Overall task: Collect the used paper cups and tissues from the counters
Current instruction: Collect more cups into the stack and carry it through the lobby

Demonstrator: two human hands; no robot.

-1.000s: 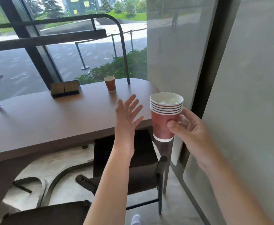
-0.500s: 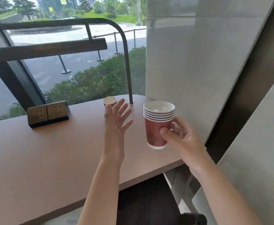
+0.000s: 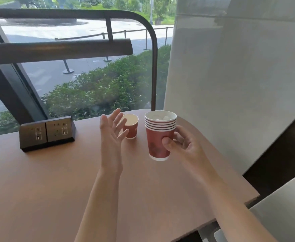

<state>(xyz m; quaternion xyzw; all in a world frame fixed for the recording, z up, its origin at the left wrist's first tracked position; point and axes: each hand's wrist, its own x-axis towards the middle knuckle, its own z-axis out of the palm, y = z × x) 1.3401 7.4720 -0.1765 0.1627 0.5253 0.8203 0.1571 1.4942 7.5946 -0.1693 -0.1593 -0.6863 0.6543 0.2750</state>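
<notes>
Here, mid-frame, the right hand (image 3: 183, 147) grips the stacked cups (image 3: 159, 135); left hand (image 3: 111, 135), fingers released, nears the single cup (image 3: 131, 126).

A café-like window counter (image 3: 55, 172) with built-in power sockets (image 3: 47, 132).

Brown counter by the window

The counter (image 3: 55, 180) fills the lower frame; a single red paper cup (image 3: 131, 125) (upright) stands at centre, a black socket box (image 3: 47, 132) at centre left.
</notes>
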